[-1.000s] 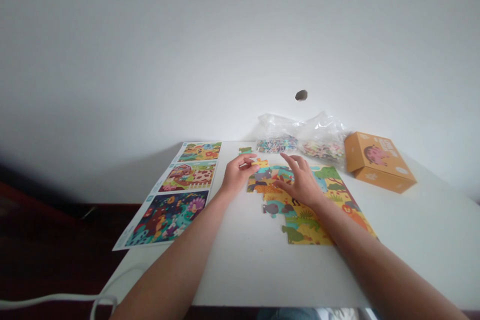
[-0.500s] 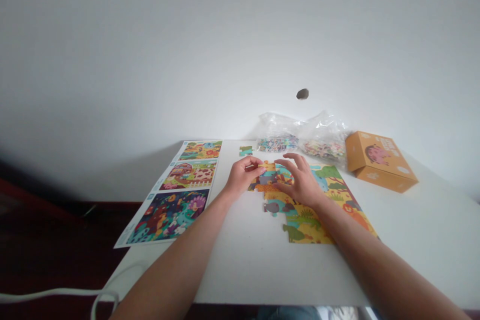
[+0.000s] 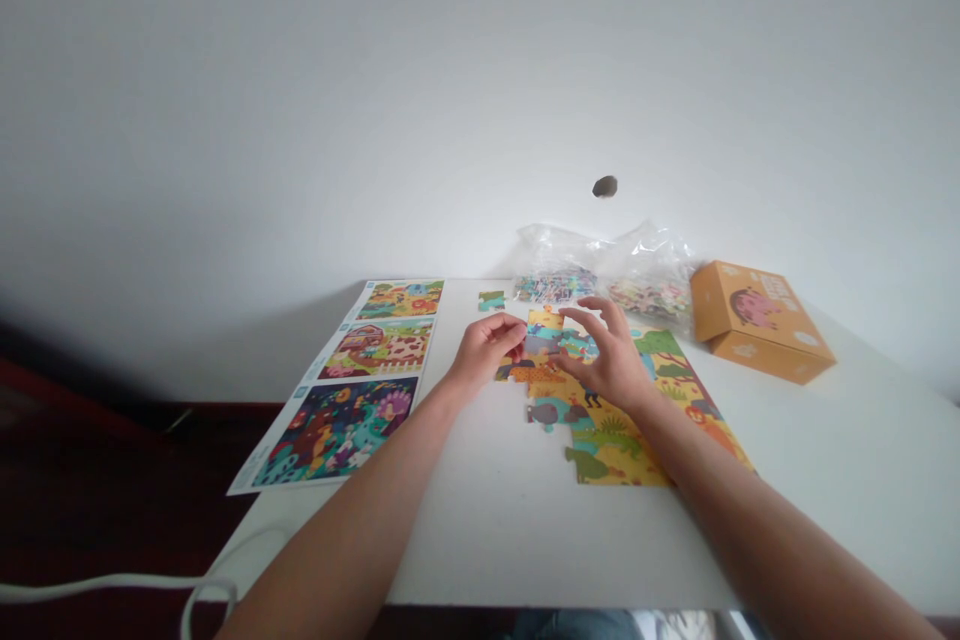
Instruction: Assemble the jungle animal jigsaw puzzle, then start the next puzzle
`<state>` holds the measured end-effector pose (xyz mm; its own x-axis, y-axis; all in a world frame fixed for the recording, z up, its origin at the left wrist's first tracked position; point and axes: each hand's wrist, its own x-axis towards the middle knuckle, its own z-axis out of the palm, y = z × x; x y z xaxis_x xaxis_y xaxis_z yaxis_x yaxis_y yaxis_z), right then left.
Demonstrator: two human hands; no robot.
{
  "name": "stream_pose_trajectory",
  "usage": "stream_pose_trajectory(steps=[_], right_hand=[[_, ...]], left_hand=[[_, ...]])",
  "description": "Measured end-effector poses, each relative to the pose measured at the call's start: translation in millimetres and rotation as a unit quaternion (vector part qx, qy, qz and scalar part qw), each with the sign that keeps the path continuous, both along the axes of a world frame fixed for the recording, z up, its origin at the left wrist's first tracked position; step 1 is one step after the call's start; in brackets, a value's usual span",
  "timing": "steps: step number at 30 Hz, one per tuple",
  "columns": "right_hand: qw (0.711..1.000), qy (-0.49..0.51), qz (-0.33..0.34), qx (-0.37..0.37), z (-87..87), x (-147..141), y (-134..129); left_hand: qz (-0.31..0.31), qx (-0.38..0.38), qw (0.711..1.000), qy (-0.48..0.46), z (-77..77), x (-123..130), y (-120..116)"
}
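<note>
A partly assembled jigsaw puzzle (image 3: 615,440) with a bright animal picture lies on the white table. At its upper left edge, my left hand (image 3: 486,350) has its fingertips pinched together; whether anything is between them is hidden. Just right of these fingertips is a yellow and blue puzzle piece (image 3: 545,323) with an orange tab at its top. My right hand (image 3: 611,355) arches over the upper part of the puzzle, thumb and fingers apart. Its index fingertip is close to that piece's right edge, and its palm covers some of the picture.
A loose puzzle piece (image 3: 492,301) lies behind my left hand. A picture sheet (image 3: 330,430) is on the left. Clear bags of pieces (image 3: 555,285) and an orange box (image 3: 765,320) stand along the wall. A white cable (image 3: 112,582) runs at lower left.
The yellow and blue piece has shifted slightly up and right, away from my left fingertips. My right hand has risen a little and moved slightly right.
</note>
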<state>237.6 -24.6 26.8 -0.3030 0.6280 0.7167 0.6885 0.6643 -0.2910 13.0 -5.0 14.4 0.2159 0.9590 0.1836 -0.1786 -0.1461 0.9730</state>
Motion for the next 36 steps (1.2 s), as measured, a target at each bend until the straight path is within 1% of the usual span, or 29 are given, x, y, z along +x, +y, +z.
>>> stream_pose_trajectory(steps=[3,7,12,17,21,27,36], right_hand=[[1.0,0.0,0.002,0.0,-1.2,0.3,-0.1],[1.0,0.001,0.003,-0.003,-2.7,0.6,0.1],[1.0,0.0,0.0,0.0,-3.8,0.5,0.8],[1.0,-0.002,-0.009,0.007,-5.2,0.1,1.6],[1.0,0.0,-0.01,0.008,-4.5,0.4,1.9],[1.0,-0.004,-0.007,0.008,-2.4,-0.2,0.9],[1.0,0.001,0.0,0.009,-1.2,-0.8,-0.7]], left_hand=[[-0.001,0.012,1.0,0.003,1.1,-0.4,0.3],[-0.007,0.011,1.0,0.0,3.0,-0.3,0.4],[0.002,0.007,1.0,0.006,6.3,0.3,-0.9],[-0.008,0.007,1.0,0.015,8.6,0.0,-3.1],[-0.016,0.002,1.0,0.021,6.7,-0.4,-3.1],[-0.009,0.012,1.0,0.016,2.2,-2.1,-1.3],[-0.002,0.007,1.0,0.029,4.6,-2.3,-2.1]])
